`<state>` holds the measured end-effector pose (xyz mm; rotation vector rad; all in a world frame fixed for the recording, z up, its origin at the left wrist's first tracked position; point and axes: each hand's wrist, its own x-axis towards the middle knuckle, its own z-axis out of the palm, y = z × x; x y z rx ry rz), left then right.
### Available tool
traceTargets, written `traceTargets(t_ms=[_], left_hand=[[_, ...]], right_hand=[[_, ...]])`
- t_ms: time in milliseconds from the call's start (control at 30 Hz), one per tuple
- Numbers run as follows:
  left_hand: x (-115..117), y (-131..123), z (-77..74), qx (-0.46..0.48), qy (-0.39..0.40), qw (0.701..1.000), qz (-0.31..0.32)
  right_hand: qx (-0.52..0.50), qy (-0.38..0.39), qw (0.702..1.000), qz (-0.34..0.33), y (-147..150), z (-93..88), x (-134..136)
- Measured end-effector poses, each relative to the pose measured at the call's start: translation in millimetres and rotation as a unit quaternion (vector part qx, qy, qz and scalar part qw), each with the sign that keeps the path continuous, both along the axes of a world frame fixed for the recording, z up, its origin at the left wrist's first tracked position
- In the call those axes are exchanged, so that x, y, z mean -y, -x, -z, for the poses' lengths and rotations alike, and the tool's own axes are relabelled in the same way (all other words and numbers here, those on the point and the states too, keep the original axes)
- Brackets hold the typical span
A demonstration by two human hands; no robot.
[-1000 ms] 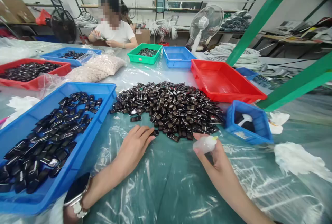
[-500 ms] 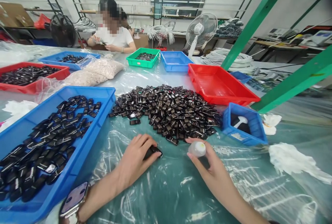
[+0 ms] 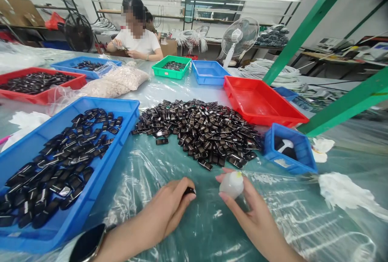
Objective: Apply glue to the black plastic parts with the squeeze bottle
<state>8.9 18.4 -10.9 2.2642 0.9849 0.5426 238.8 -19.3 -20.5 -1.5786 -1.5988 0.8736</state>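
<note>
My left hand (image 3: 168, 209) is closed round a small glossy black part (image 3: 190, 191) that shows at my fingertips. My right hand (image 3: 248, 209) grips a small translucent white squeeze bottle (image 3: 232, 184) with a yellowish tip, held close beside the part. Both hands hover over plastic sheeting just in front of a large pile of the same black parts (image 3: 200, 130). A smartwatch (image 3: 87, 244) sits on my left wrist.
A big blue tray (image 3: 127, 110) of black parts lies at my left. A small blue bin (image 3: 298, 155), an empty red tray (image 3: 260, 100), white rags (image 3: 345, 193), more coloured trays and two bags lie around. A person in a white shirt (image 3: 139, 41) works opposite. Green beams (image 3: 345, 102) cross at right.
My left hand took one black part from the pile's edge and drew it back toward me. My right hand with the bottle also came nearer and turned toward the part.
</note>
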Motion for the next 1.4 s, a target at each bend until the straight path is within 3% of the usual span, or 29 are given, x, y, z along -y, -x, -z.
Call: traceTargets(t_ms=[333, 467, 567, 800, 1033, 1167, 1400], left_hand=[[1.4, -1.5, 9.2, 0.02, 0.068, 0.997, -0.004], [0.9, -0.9, 12.2, 0.022, 0.074, 0.997, -0.019], [3.5, 2.5, 7.8, 0.021, 0.081, 0.996, -0.033], [6.1, 7.1, -4.4, 0.102, 0.098, 0.986, -0.083], [4.4, 1.8, 3.8, 0.148, 0.096, 0.979, -0.103], [5.2, 3.7, 1.6, 0.129, 0.111, 0.982, -0.082], [5.3, 5.6, 3.6, 0.123, 0.063, 0.988, -0.065]], right_hand=[[0.036, 0.046, 0.993, -0.103, -1.4, 4.0, 10.4], [-0.058, 0.087, 0.993, -0.051, 3.9, 3.4, 15.0], [-0.112, 0.076, 0.991, 0.003, 6.7, 0.9, 17.1], [-0.106, 0.054, 0.991, -0.067, -6.3, 0.4, 7.8], [-0.153, 0.058, 0.986, 0.028, 5.8, -1.3, 13.8], [-0.143, 0.057, 0.987, 0.037, 6.9, -3.4, 13.1], [-0.118, 0.043, 0.992, 0.031, 7.4, -7.8, 11.1]])
